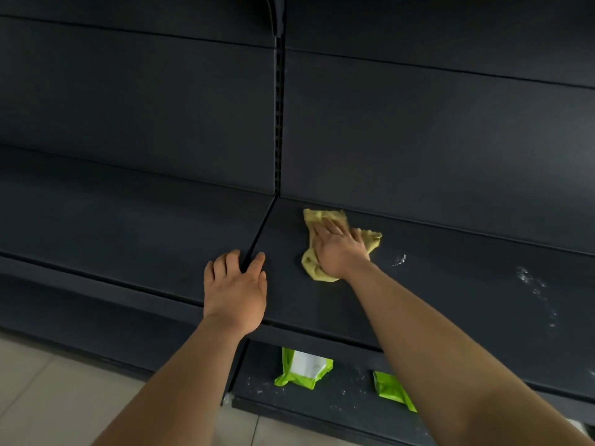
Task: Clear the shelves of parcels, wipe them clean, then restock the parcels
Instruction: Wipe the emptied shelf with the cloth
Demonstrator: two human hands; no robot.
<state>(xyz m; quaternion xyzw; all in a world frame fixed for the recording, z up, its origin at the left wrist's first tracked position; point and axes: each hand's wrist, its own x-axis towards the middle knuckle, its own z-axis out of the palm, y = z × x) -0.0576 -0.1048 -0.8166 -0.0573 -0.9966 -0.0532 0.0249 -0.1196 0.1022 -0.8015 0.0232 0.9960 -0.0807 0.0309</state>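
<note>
The yellow cloth (324, 216) lies crumpled on the dark middle shelf (450, 300), near the back panel (418, 140) and just right of the seam (260, 230) where two shelf sections meet. The right hand (338, 249) presses flat on top of it, palm down, fingers straight and close together, pointing toward the back and slightly left. Cloth shows beyond the fingertips, to the right of the hand and under the heel of the palm. The right forearm stretches in a long diagonal from the lower right corner, the wrist roughly in line with it.

The left hand (236, 291) rests on the front part of the same shelf, palm down, fingers relaxed and spread, holding nothing. It straddles the seam: some fingertips lie on the left section (128, 226), one on the right. Its forearm rises from the bottom edge, well apart from the right arm.

To the right of the cloth, white specks (531, 284) are scattered across the shelf surface, with a smaller patch (399, 260) nearer the hand. A slotted upright (279, 123) runs up the back above the seam.

On the lower shelf (289, 403) lie two green parcels. One (304, 368), green with a white face, sits partly beneath the middle shelf's front edge; the other (391, 389) is partly hidden by the right forearm. More white specks dot this shelf around them. Pale floor tiles (48, 397) show at the lower left.
</note>
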